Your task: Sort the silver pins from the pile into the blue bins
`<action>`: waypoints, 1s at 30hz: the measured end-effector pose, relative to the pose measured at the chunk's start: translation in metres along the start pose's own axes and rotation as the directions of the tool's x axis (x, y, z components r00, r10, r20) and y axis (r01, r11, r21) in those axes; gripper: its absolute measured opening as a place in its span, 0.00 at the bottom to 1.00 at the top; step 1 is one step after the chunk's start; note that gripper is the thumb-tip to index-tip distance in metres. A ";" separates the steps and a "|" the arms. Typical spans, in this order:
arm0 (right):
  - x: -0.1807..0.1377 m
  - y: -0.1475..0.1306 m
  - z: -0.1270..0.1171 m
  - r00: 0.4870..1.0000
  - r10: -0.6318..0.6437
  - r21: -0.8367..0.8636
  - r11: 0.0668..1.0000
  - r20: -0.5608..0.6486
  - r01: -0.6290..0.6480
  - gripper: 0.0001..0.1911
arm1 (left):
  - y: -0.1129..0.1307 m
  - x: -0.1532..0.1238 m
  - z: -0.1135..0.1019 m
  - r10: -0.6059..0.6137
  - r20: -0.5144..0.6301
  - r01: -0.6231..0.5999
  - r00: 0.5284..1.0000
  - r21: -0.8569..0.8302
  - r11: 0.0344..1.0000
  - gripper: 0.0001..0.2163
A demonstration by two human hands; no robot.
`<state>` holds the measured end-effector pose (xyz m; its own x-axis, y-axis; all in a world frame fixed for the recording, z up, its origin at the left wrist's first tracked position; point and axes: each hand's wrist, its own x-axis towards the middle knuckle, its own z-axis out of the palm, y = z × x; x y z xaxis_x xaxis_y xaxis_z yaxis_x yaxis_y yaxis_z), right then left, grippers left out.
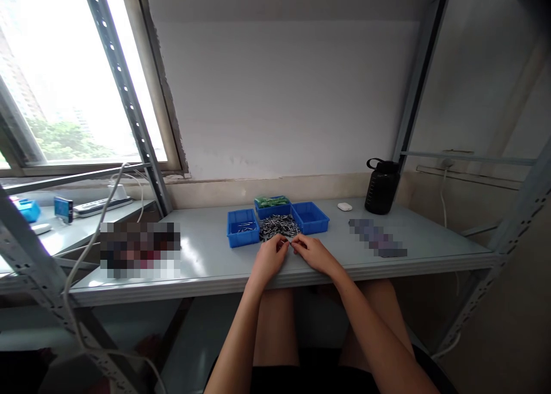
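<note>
A heap of small metal pieces, dark and silvery like screws, lies on the grey table just beyond my hands. My left hand rests near the table's front edge, thumb and fingertips pinched together. Close to its right, my right hand is pinched in the same way, the fingertips of both nearly meeting. Whatever sits between the fingers is too small to make out. Around the heap stand a left blue bin with some thin metal pieces, a back blue bin with green packets, and a right blue bin.
A black bottle and a white case stand at the back right of the table. Blurred-out items lie at both sides. Metal shelf posts frame the table, and a white cable hangs at left.
</note>
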<state>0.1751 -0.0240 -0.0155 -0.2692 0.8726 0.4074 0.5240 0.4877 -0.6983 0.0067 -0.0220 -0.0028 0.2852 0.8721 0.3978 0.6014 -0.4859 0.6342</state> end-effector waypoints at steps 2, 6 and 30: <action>0.000 -0.001 0.000 1.000 -0.011 -0.002 1.000 0.018 0.011 0.12 | 0.001 -0.001 -0.001 0.031 0.012 -0.031 0.999 -0.038 0.999 0.07; 0.000 -0.002 -0.001 0.999 -0.032 0.001 0.999 0.041 0.032 0.10 | 0.002 -0.001 -0.003 0.059 0.012 -0.058 0.998 -0.087 0.995 0.07; -0.002 -0.004 -0.001 1.000 0.012 0.032 0.999 -0.025 -0.011 0.12 | 0.004 -0.001 -0.003 0.037 0.043 -0.035 0.998 -0.056 0.998 0.08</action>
<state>0.1743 -0.0274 -0.0125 -0.2429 0.8776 0.4134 0.5011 0.4784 -0.7212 0.0061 -0.0249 0.0015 0.3391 0.8549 0.3926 0.5485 -0.5187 0.6558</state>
